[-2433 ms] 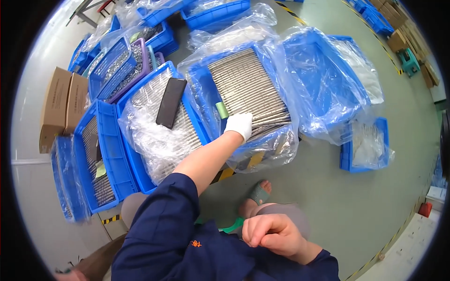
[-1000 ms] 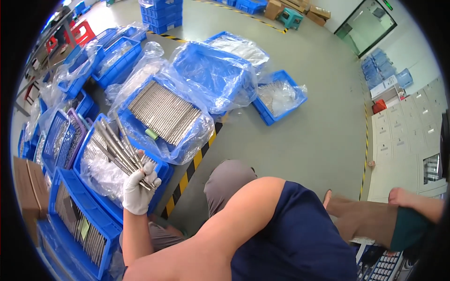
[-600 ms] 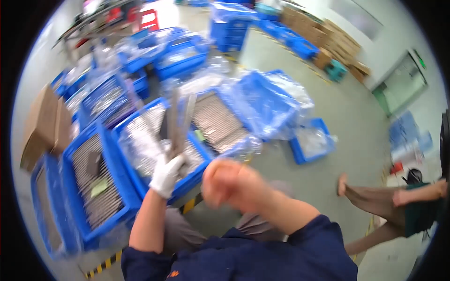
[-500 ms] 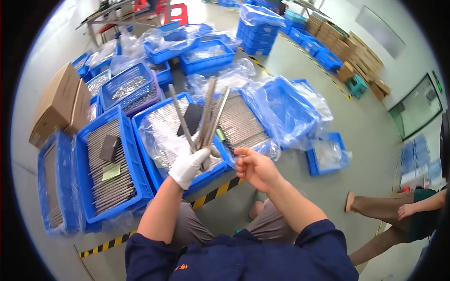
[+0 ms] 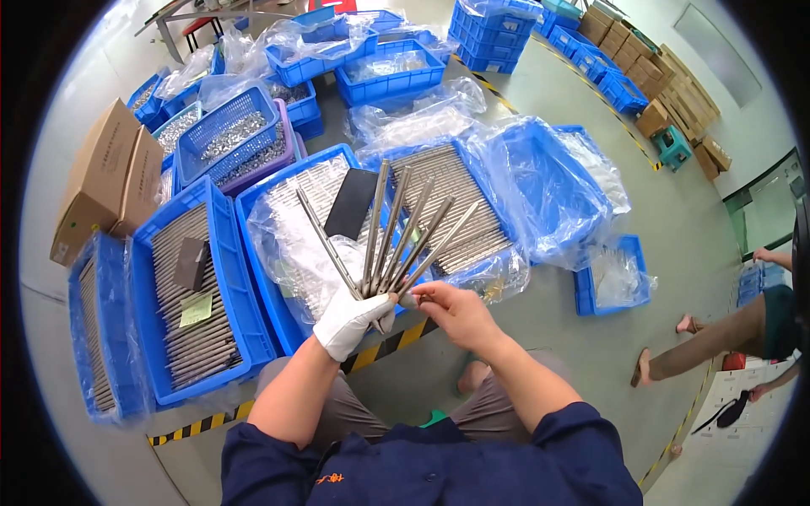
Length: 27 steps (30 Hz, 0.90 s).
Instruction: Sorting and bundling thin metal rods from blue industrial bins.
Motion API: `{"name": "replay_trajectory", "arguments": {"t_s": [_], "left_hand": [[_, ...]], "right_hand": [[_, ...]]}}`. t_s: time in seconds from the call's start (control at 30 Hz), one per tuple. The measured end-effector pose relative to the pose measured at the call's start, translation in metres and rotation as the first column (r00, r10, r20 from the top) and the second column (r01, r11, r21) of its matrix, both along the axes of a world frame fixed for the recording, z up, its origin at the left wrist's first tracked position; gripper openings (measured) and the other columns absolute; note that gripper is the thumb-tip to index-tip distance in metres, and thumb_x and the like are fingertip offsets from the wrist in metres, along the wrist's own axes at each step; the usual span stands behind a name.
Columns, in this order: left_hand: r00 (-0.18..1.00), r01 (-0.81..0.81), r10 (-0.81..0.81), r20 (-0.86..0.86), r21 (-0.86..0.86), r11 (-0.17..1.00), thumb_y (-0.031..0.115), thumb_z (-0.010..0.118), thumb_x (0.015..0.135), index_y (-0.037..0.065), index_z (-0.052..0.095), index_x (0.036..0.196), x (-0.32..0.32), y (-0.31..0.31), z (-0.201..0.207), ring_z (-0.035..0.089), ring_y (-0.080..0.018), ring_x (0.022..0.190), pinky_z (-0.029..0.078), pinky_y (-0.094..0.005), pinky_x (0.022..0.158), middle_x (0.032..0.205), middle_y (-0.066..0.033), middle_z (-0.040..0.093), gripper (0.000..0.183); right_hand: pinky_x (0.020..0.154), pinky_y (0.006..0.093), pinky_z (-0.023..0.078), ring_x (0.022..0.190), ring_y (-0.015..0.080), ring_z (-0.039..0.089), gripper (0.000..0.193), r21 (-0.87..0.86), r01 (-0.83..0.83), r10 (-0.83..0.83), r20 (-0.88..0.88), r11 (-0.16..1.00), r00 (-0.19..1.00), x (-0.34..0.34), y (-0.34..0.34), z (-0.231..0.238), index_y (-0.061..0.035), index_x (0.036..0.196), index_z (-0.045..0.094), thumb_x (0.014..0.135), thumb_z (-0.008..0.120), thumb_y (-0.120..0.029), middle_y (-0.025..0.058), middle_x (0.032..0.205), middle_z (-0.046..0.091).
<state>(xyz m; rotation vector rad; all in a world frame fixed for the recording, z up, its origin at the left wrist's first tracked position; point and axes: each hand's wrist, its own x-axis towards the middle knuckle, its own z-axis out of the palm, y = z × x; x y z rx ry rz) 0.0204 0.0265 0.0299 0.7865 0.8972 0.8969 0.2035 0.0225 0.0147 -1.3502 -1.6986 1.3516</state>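
My left hand (image 5: 344, 325), in a white glove, is closed around the lower ends of several slim metal rods (image 5: 375, 223). The rods fan out upward, one leaning off to the left of the others. My bare right hand (image 5: 464, 316) is beside the glove, thumb and fingers drawn together at the base of the rightmost rod; what they pinch is hidden. Behind the rods, a dark flat rectangular object (image 5: 351, 204) lies on plastic-wrapped rods in a blue bin (image 5: 251, 215). More rods (image 5: 477, 228) lie in rows in the bin to its right.
Blue bins of rods (image 5: 145, 337) stand at left, one with a dark block (image 5: 191, 264) and paper note (image 5: 196, 310). Cardboard boxes (image 5: 93, 185) are behind. A plastic-lined bin (image 5: 548, 185) and a smaller bin (image 5: 585, 295) stand right. Another person's leg (image 5: 709, 341) shows far right.
The rods have spread into a wider fan in my left hand. My right hand has moved left and in against their lower ends. The view has shifted slightly; more of the other person shows.
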Motion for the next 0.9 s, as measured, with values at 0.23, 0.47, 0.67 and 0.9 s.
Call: {"name": "replay_trajectory", "arguments": {"t_s": [0.23,0.47,0.67,0.9], "left_hand": [[0.994,0.11,-0.111,-0.007,-0.072,0.991,0.005,0.056,0.073,-0.002,0.052,0.095,-0.005,-0.008,0.01,0.044,-0.0071,0.046,0.032,-0.0192,0.04,0.074,-0.0121,0.058,0.024],[0.979,0.204,-0.203,0.022,-0.052,0.978,0.009,0.061,0.07,-0.002,0.053,0.093,-0.004,-0.01,0.011,0.046,-0.008,0.046,0.034,-0.0193,0.041,0.074,-0.013,0.059,0.027],[0.978,0.207,-0.205,0.05,-0.042,0.977,0.01,0.062,0.07,-0.002,0.053,0.094,-0.004,-0.011,0.009,0.047,-0.008,0.047,0.034,-0.0193,0.042,0.076,-0.0144,0.059,0.029],[0.979,0.192,-0.188,0.073,-0.053,0.98,0.008,0.061,0.07,-0.002,0.053,0.094,-0.004,-0.012,0.011,0.046,-0.0079,0.046,0.034,-0.0195,0.041,0.075,-0.0146,0.059,0.028]], "right_hand": [[0.063,0.0214,0.043,0.068,0.0096,0.053,0.022,-0.138,0.367,-0.383,-0.517,0.92,0.766,0.034,0.033,0.021,0.0,0.101,0.053,0.084,0.045,-0.013,0.0035,0.075,0.057],[0.074,0.0288,0.045,0.083,0.0186,0.057,0.028,-0.205,0.172,-0.266,-0.797,0.964,0.542,0.05,0.033,0.036,0.0044,0.108,0.046,0.086,0.036,-0.01,0.0134,0.09,0.058],[0.078,0.0283,0.044,0.084,0.018,0.056,0.028,-0.089,0.286,-0.273,-0.65,0.954,0.709,0.049,0.028,0.04,0.0055,0.106,0.048,0.085,0.035,-0.008,0.0135,0.091,0.058],[0.078,0.026,0.043,0.084,0.0158,0.055,0.028,-0.014,0.33,-0.272,-0.601,0.944,0.752,0.048,0.026,0.042,0.0048,0.107,0.048,0.087,0.037,-0.011,0.0129,0.092,0.058]]}}
